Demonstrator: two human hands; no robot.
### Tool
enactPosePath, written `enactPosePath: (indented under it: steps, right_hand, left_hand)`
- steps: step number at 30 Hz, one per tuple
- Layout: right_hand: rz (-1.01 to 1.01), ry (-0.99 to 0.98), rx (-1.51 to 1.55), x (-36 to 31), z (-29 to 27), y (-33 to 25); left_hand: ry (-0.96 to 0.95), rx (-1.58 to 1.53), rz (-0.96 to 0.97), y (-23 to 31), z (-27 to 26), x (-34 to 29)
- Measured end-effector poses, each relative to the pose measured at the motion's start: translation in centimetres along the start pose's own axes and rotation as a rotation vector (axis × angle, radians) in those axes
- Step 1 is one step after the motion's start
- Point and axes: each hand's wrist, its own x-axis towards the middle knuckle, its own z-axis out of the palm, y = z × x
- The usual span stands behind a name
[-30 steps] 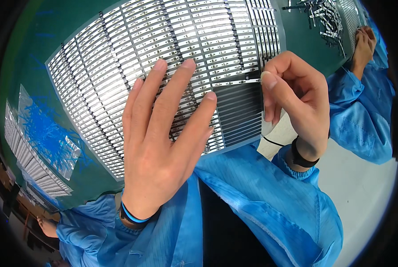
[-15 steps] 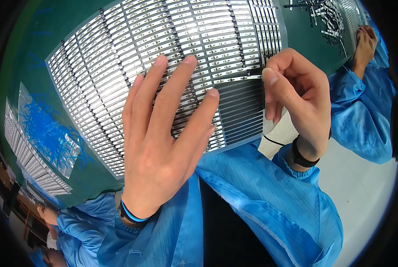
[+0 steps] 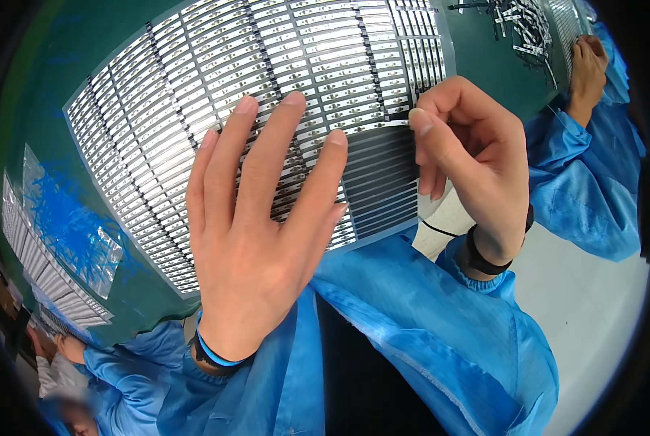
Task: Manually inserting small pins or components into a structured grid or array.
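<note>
my left hand (image 3: 256,247) is open, palm down, fingers spread over the filled rows of the sheet (image 3: 379,174). my right hand (image 3: 477,152) is pinched at the sheet's right side, thumb and forefinger closed on the right end of a strip (image 3: 379,126), the other fingers curled below. that strip lies along the top of the sheet's bare dark section, directly under the filled rows.

surroundings, left to right: a striped sheet (image 3: 53,265); beside it, a clear bag (image 3: 107,280) with a tangle of blue slivers (image 3: 67,218), on the green table (image 3: 140,301). a blue band (image 3: 220,357) circles my left wrist, a black band (image 3: 477,254) my right. past the sheet's upper right corner, a loose heap (image 3: 532,36) of strips; at far right, a co-worker's hand (image 3: 588,73).
</note>
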Motion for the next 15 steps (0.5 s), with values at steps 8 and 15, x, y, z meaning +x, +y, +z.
enactPosePath:
  steps: [8,15]
  right_hand:
    - [-0.016,0.059,-0.063,-0.11,0.51,0.20]
    - [-0.017,0.072,-0.148,-0.24,0.66,0.14]
  left_hand:
    - [0.004,0.024,-0.001,0.12,0.17,0.01]
    - [0.028,0.079,-0.011,0.62,0.62,0.06]
